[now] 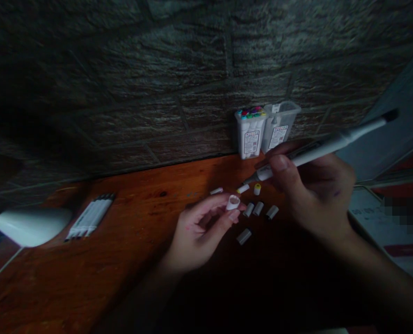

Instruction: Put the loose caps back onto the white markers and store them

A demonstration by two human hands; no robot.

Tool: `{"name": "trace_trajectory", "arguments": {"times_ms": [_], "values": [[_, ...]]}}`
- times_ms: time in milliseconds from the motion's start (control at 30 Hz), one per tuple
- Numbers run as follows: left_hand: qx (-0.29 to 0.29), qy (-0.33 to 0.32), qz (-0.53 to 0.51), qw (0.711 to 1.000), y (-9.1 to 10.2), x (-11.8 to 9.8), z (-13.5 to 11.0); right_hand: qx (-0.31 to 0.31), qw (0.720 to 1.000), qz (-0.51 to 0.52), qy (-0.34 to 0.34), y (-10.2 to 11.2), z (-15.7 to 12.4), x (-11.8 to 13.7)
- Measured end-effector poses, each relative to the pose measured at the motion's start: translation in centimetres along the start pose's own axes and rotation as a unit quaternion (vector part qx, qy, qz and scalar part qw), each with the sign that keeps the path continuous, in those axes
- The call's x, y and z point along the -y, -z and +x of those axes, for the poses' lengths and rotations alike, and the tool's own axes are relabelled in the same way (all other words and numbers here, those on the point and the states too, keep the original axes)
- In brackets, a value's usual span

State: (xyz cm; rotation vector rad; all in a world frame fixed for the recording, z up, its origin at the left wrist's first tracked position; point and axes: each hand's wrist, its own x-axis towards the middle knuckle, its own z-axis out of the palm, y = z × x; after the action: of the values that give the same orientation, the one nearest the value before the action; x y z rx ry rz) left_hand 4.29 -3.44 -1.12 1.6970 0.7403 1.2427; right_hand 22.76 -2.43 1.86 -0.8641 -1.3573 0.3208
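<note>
Between the thumb and fingers of my left hand (206, 227) is a white marker cap (233, 202), its open end tilted up. My right hand (314, 195) grips a white double-ended marker (317, 152) with both tips bare and dark. The lower tip points down toward the cap and is apart from it. Several loose caps lie on the wooden table around my hands, among them a yellow-topped cap (257, 189) and a grey cap (244, 236).
A row of white markers (91, 216) lies at the left near a white lamp-like object (32, 226). Against the stone-patterned wall stand a clear case full of coloured markers (250, 134) and an open clear case (279, 127). A phone-like device (373, 222) lies at the right.
</note>
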Motion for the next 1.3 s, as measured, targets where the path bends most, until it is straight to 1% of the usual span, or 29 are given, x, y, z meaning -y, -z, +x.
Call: {"name": "trace_trajectory", "arguments": {"times_ms": [133, 200, 367, 467, 533, 600, 667, 700, 767, 833, 867, 933, 1033, 1167, 1300], "values": [[-0.004, 0.004, -0.004, 1.000, -0.2, 0.1, -0.1, -0.003, 1.000, 0.005, 0.005, 0.0, -0.1, 0.4], [-0.008, 0.006, -0.002, 1.000, -0.3, 0.2, -0.1, 0.014, 1.000, 0.007, 0.015, 0.1, -0.1, 0.5], [-0.025, -0.008, 0.020, 0.999, -0.4, 0.4, 0.1, 0.109, 0.993, 0.010, 0.048, 0.5, -0.4, 0.4], [-0.028, -0.016, 0.054, 0.998, -0.4, 0.3, 0.2, 0.162, 0.985, -0.019, 0.060, 0.6, -0.7, 0.2], [-0.029, -0.016, 0.074, 0.997, -0.3, 0.3, 0.3, 0.181, 0.978, -0.045, 0.093, 0.6, -0.6, 0.2], [-0.035, -0.022, 0.083, 0.996, -0.2, 0.3, 0.2, 0.173, 0.971, -0.084, 0.144, 0.7, -0.2, 0.0], [-0.034, -0.030, 0.090, 0.995, -0.2, 0.4, 0.0, 0.136, 0.966, -0.133, 0.174, 1.0, 0.4, -0.4], [-0.029, -0.034, 0.095, 0.995, -0.2, 0.5, -0.1, 0.108, 0.967, -0.157, 0.170, 1.2, 0.7, -0.7], [-0.017, -0.040, 0.099, 0.994, -0.2, 0.4, -0.3, 0.045, 0.973, -0.182, 0.139, 1.5, 1.1, -1.3], [-0.016, -0.042, 0.089, 0.995, -0.2, 0.4, -0.4, -0.004, 0.980, -0.172, 0.099, 1.5, 1.2, -1.6], [-0.020, -0.041, 0.080, 0.996, -0.2, 0.4, -0.4, -0.013, 0.984, -0.159, 0.084, 1.4, 1.1, -1.7], [-0.028, -0.035, 0.059, 0.997, -0.2, 0.3, -0.4, -0.006, 0.988, -0.137, 0.075, 1.2, 0.8, -1.8], [-0.031, -0.027, 0.036, 0.998, -0.2, 0.2, -0.4, 0.018, 0.987, -0.126, 0.098, 0.8, 0.3, -1.7], [-0.026, -0.031, 0.025, 0.999, -0.2, 0.1, -0.4, 0.012, 0.990, -0.117, 0.077, 0.6, 0.2, -1.7], [-0.027, -0.018, 0.007, 0.999, -0.2, -0.2, -0.3, 0.006, 0.991, -0.114, 0.074, 0.6, 0.4, -1.6]]}}
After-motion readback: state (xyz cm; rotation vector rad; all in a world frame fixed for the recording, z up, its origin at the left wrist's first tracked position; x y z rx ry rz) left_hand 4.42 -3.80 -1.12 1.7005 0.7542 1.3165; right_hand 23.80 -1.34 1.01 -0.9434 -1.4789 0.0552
